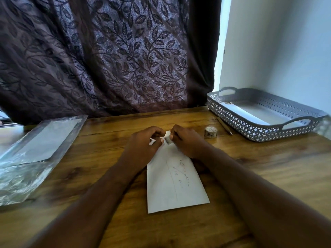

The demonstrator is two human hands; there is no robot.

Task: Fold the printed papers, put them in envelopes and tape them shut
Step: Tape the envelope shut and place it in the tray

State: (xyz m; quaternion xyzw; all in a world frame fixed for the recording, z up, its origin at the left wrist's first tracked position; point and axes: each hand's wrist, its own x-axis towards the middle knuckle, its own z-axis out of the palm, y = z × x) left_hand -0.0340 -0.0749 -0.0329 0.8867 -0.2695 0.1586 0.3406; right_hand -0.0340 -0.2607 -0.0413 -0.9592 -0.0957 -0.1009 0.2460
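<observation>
Envelope (172, 181) flat on the table (250, 167), long axis pointing away from the person; left hand (147, 143) and right hand (187, 143) together at its far end, pinching a small grey piece (168, 139) (tape, probably).

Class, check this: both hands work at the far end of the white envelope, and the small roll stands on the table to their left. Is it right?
No. In the head view the small roll stands on the table right of the left hand and right hand, not left. The rest holds.
</observation>
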